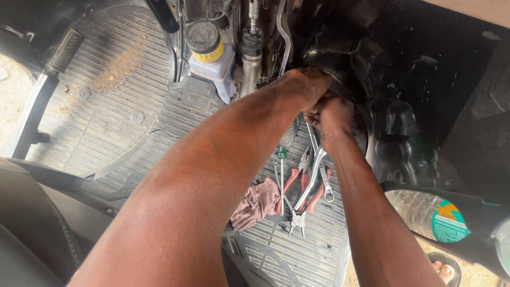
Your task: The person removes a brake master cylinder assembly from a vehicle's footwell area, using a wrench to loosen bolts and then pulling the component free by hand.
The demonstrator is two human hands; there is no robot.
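I see my left hand (308,85) and right hand (333,114) pressed together against a dark metal part (340,64) at the far edge of the ribbed floor mat (106,122); I cannot tell their grip. A white reservoir (212,58) with a yellow-banded cap stands left. Red-handled pliers (300,178), a spanner (324,180) and a rag (257,204) lie nearer me.

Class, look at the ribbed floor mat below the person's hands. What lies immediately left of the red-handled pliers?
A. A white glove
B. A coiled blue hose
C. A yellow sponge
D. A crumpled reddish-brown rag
D: a crumpled reddish-brown rag lies on the ribbed floor mat, just left of the red-handled pliers and the spanner; no sponge, hose or glove shows there.
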